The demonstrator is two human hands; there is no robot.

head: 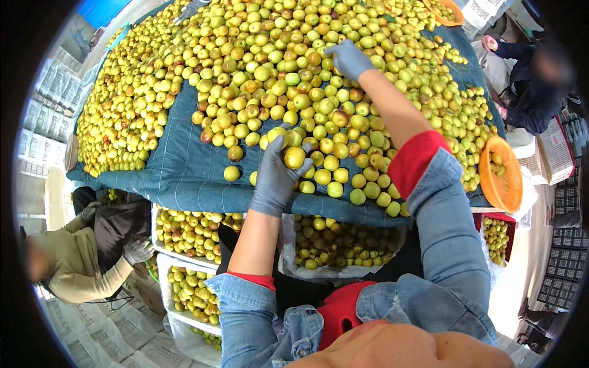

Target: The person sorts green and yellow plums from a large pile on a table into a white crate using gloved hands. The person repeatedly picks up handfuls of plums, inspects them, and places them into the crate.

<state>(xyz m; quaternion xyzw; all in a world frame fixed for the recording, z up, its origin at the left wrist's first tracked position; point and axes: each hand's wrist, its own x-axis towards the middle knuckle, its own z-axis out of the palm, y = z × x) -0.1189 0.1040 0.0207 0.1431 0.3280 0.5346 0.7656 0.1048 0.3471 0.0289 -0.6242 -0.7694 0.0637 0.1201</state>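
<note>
Green-yellow jujube fruits (301,101), some with brown patches, lie heaped over a table covered with dark blue cloth (184,138). My left hand (278,172), in a grey glove, is near the table's front edge. It holds a few of the fruits, one yellow fruit (294,158) resting at its fingers. My right hand (350,60), gloved in grey too, reaches over the middle of the heap with the index finger stretched out at the fruits. Its palm side is hidden, so whether it holds a fruit does not show.
White crates of fruit (188,290) stand below the table edge; a lined crate (294,269) is right before me. An orange basket (501,175) rests at the right corner. A co-worker sits at lower left, another person is at upper right, and another gloved hand (191,10) is at the far edge.
</note>
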